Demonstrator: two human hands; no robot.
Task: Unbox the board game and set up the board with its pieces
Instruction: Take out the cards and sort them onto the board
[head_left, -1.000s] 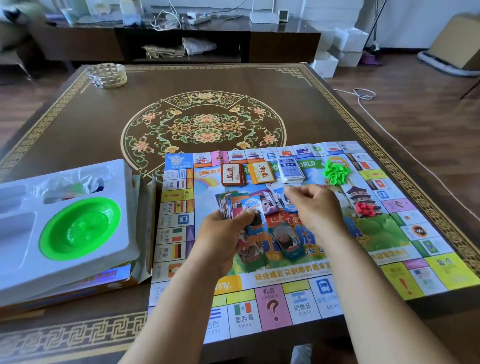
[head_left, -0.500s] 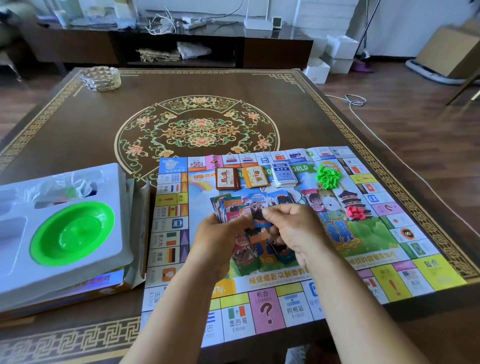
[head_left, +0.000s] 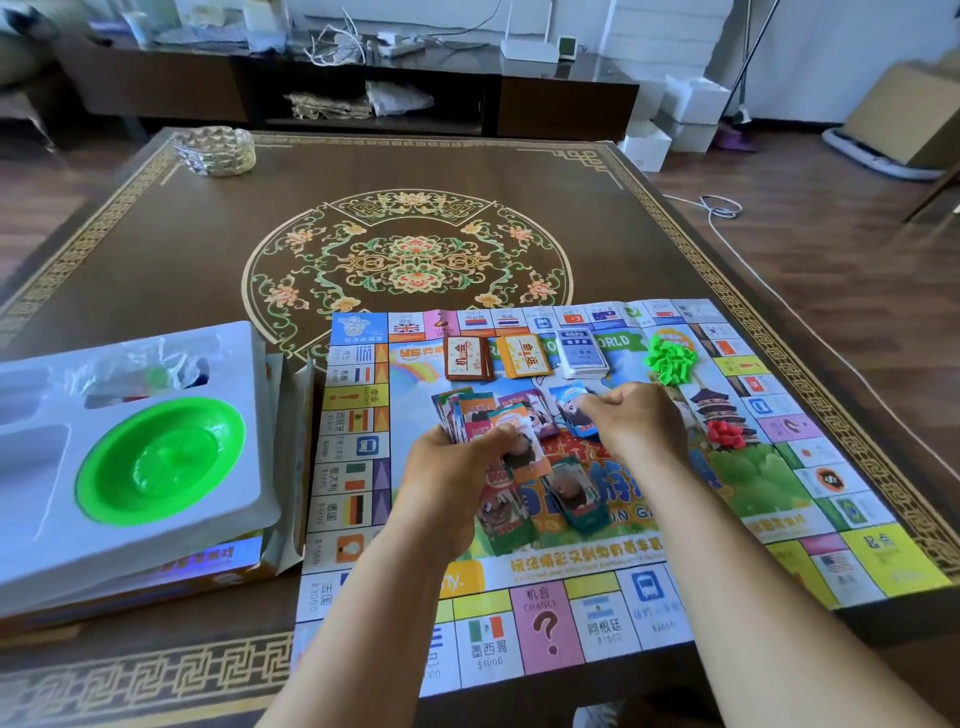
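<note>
So you've got the game board (head_left: 597, 525) flat on the table (head_left: 208, 270), and everything here hangs off that board. Your left hand (head_left: 457, 483) is wrapped around a fanned wad of play-money bills (head_left: 472, 415) over the board's middle. Your right hand (head_left: 636, 423) is curled too, pinching a single bill (head_left: 574, 410) by its corner, just to the right of the fan and a bit further up the board.

The bit that matters, I reckon: loose bills already lie on the board's centre, a green one (head_left: 506, 519) and a teal one (head_left: 579, 506), both under your hands with their long sides running roughly toward you. If you're sorting by colour, the right hand is the closer one to whatever spot the pinched bill goes to, so let that hand drop it and keep the left as the holder.

Along the board's far edge sit a brown card deck (head_left: 467, 358), an orange deck (head_left: 527, 356) and a blue deck (head_left: 582, 353), with green houses (head_left: 670, 356) at the far right and red hotels (head_left: 724, 434) below them. The box insert with its green dish (head_left: 161, 460) lies left of the board.
</note>
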